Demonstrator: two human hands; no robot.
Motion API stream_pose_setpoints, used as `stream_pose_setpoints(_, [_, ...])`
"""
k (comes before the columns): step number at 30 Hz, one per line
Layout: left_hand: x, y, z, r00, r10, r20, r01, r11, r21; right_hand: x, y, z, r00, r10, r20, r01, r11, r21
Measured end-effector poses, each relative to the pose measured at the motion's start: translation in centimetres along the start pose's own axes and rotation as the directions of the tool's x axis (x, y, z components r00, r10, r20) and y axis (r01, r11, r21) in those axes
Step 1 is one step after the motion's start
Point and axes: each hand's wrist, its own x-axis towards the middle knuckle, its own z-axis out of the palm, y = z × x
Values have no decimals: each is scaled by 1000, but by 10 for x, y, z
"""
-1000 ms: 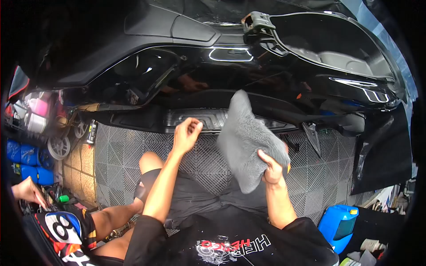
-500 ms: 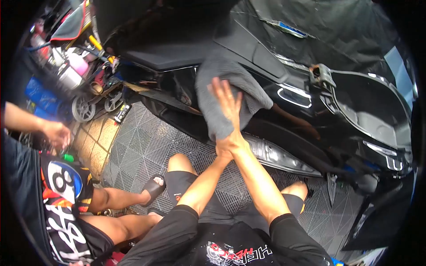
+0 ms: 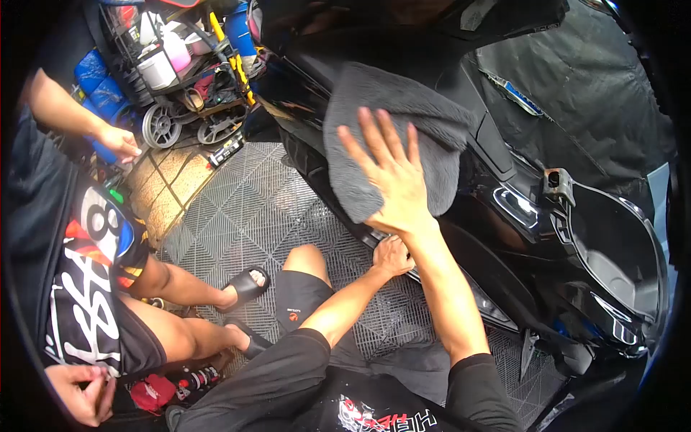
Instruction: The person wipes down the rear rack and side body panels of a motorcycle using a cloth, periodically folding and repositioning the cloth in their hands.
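A grey microfiber towel (image 3: 353, 101) lies spread over the glossy black side panel of a scooter (image 3: 461, 252). Pressed flat on the towel is my right hand (image 3: 396, 183), fingers spread apart. Just below it, my left hand (image 3: 392, 255) is closed with curled fingers at the lower edge of the scooter's bodywork. Whatever sits inside that closed hand is hidden. Part of the panel beneath the towel is covered from sight.
On the left a person stands, with one hand (image 3: 119, 142) raised and another (image 3: 83, 392) lower down. Behind them is a cart (image 3: 191, 72) holding bottles, with wheel rims (image 3: 160, 126) below. A small can (image 3: 227, 150) lies on the grey floor tiles (image 3: 216, 201).
My view has shifted left. My left hand has moved from beside my right wrist to the bodywork's lower edge. The towel now lies more spread out under my right hand.
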Motion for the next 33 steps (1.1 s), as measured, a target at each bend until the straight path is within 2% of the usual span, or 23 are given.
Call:
stream_pose_setpoints(2, [6, 6, -10, 978, 60, -201, -71, 996, -49, 14, -4, -5, 992, -84, 90, 93, 991, -96])
stream_pose_setpoints(3, [11, 4, -13, 982, 56, -180, -69, 996, -64, 12, -4, -6, 984, -114, 137, 130, 985, -112])
stream_pose_setpoints(4, [9, 5, -14, 988, 46, -150, -59, 995, -86, 5, 9, 2, 977, -186, 102, 199, 971, -131])
stream_pose_setpoints(5, [6, 7, -14, 992, 34, -119, -47, 993, -112, -7, 23, -1, 966, -243, 84, 241, 970, 29])
stream_pose_setpoints(7, [1, 7, -4, 999, -38, -31, 39, 999, 7, -43, 40, -8, 969, -181, 170, 191, 981, -43])
stream_pose_setpoints(8, [1, 8, -7, 987, 13, -159, -17, 1000, -23, -71, 60, 3, 982, -141, 127, 158, 979, -131])
stream_pose_setpoints(9, [1, 10, -15, 983, 52, -178, -61, 997, -47, -98, 81, 17, 991, -110, 79, 125, 968, -219])
stream_pose_setpoints(11, [3, 12, -17, 983, 17, -183, -41, 991, -127, -124, 98, 19, 991, 55, -122, -70, 990, -124])
stream_pose_setpoints(12, [4, 12, -16, 980, 25, -196, -49, 992, -117, -122, 96, 12, 984, 116, -135, -134, 983, -129])
stream_pose_setpoints(13, [3, 10, -15, 978, 38, -206, -61, 992, -106, -108, 85, 14, 987, 144, -76, -162, 914, -371])
stream_pose_setpoints(15, [1, 8, -11, 986, 33, -164, -46, 996, -75, -63, 44, 31, 964, 267, 8, -162, 610, -776])
stream_pose_setpoints(16, [-1, 12, -22, 997, -17, -71, 14, 999, -47, -43, 27, 19, 995, 102, 7, -91, 914, -395])
stream_pose_setpoints(17, [-1, 19, -30, 997, -72, 21, 72, 997, -11, -28, 16, 7, 996, -44, -82, 50, 996, 69])
stream_pose_setpoints(19, [2, 16, -19, 987, -6, -158, -3, 998, -59, -20, 15, 5, 994, -105, 2, 105, 994, 17])
stream_pose_setpoints(21, [1, 14, -14, 998, -61, -34, 59, 997, -48, -49, 38, 0, 993, -81, 82, 87, 994, -69])
stream_pose_setpoints(23, [1, 6, -6, 988, 67, -141, -74, 996, -47, -103, 74, 25, 997, 68, -30, -73, 974, -213])
stream_pose_setpoints(26, [3, 4, -2, 986, 81, -142, -92, 993, -74, -115, 76, 33, 979, 139, -148, -163, 973, -165])
stream_pose_setpoints(27, [3, 3, -1, 986, 93, -139, -102, 993, -64, -93, 61, 31, 983, 133, -125, -154, 972, -178])
stream_pose_setpoints(28, [3, 8, -5, 998, 16, -55, -18, 999, -35, -66, 50, 15, 998, 55, -10, -56, 998, -30])
stream_pose_setpoints(29, [4, 8, -8, 1000, 5, -17, -5, 1000, -28, -33, 36, 3, 997, -68, 23, 66, 995, 79])
stream_pose_setpoints(30, [5, 9, -11, 1000, -6, 21, 7, 1000, -20, -4, 22, -7, 987, -148, 69, 146, 989, 37])
stream_pose_setpoints(31, [5, 2, -3, 998, 54, -45, -56, 997, -56, 15, 15, -8, 977, -210, 28, 205, 970, 129])
stream_pose_setpoints(33, [7, 0, 0, 992, 91, -82, -94, 995, -32, 33, 12, -3, 937, -327, 125, 319, 944, 81])
